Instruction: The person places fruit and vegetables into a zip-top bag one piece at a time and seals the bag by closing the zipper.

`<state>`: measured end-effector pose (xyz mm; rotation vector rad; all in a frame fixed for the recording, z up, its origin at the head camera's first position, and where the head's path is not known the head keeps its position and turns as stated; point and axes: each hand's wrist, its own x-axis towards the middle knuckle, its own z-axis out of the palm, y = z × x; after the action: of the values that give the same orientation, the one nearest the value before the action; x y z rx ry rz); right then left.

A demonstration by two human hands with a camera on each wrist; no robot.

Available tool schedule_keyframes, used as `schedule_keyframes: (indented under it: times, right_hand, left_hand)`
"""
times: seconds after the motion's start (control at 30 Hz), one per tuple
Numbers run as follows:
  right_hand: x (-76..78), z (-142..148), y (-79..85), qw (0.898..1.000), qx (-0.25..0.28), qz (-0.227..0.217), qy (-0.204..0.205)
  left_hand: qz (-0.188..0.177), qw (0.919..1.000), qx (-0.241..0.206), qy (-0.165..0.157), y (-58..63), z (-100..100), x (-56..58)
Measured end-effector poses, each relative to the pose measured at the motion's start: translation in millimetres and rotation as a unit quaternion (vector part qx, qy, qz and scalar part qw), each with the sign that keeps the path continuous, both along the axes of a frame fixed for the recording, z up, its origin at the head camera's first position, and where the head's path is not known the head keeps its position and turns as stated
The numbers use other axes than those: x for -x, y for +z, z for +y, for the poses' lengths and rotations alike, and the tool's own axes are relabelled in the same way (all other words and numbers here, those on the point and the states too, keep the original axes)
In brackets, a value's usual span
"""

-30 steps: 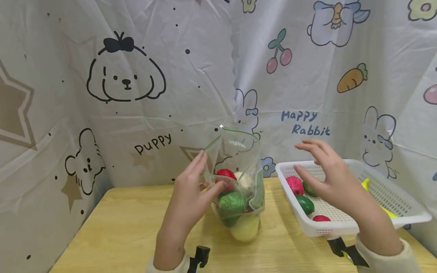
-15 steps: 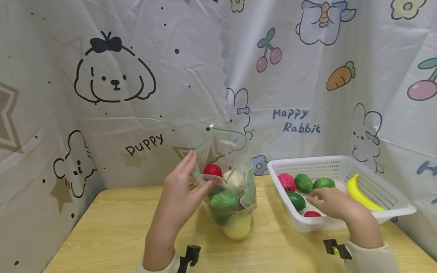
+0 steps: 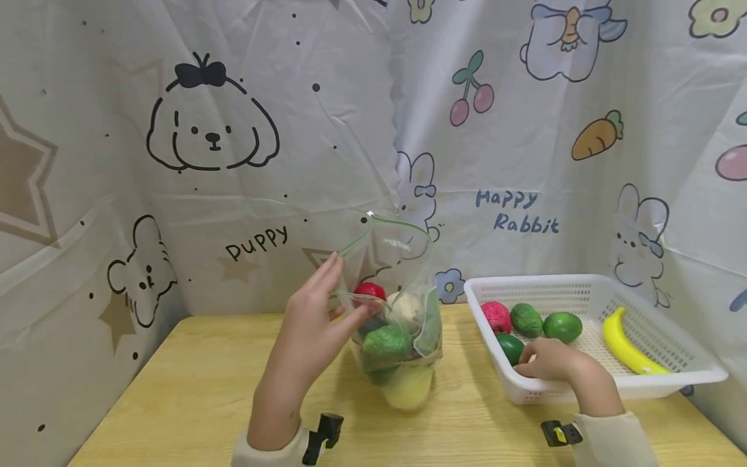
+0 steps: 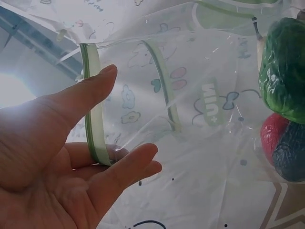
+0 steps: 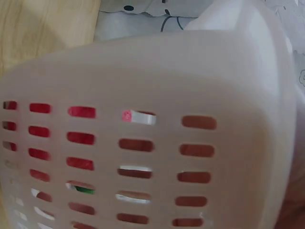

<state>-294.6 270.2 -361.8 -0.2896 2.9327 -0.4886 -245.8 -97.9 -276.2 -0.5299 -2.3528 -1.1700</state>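
Observation:
My left hand (image 3: 315, 318) holds the mouth of a clear zip bag (image 3: 403, 253) at its left side. In the left wrist view, its thumb lies across the green zip strip (image 4: 95, 119), with fingers behind and below the strip. A red ball-shaped item (image 3: 370, 292), a whitish item (image 3: 405, 308), a green vegetable (image 3: 385, 347) and something pale yellow (image 3: 408, 389) show in the bag. My right hand (image 3: 554, 360) reaches into a white basket (image 3: 543, 282), fingers bent down at its near-left corner. Its fingertips are hidden; through the basket's holes a red thing (image 5: 81, 138) shows beside it.
In the basket lie a pinkish-red fruit (image 3: 496, 316), several green fruits such as the one in the middle (image 3: 563, 326), and a yellow banana (image 3: 630, 347). The basket and bag stand on a wooden table (image 3: 192, 389). A printed curtain (image 3: 327, 162) hangs behind it.
My right hand has come down from above the basket into its near-left corner, over the red item that showed there. My left hand stays at the bag's mouth.

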Motion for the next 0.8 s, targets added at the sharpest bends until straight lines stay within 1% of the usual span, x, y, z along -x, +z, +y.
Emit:
schedule_keyframes:
  times: [0.1,0.2,0.4,0.67,0.8]
  right_hand:
    - [0.1,1,-0.2,1.0,0.016,0.0,-0.012]
    - [0.7,1,-0.9,1.0,0.021,-0.002,-0.021]
    - [1.3,-1,-4.7,0.999,0.021,0.001,-0.035]
    - [0.9,-3,-2.6,0.999,0.019,0.008,-0.041]
    - [-4.0,-4,4.8,0.999,0.011,0.027,-0.044]
  left_hand:
    - [0.015,0.9999,-0.002,-0.001,0.7,4,2.1]
    - [0.033,0.9994,-0.008,-0.003,0.0,9,2.3]
    - [0.065,0.9975,-0.014,-0.026,-2.4,21,1.7]
    - [0.086,0.9958,-0.01,-0.028,-2.0,29,1.9]
    - [0.094,0.9952,-0.009,-0.025,-3.1,29,1.4]
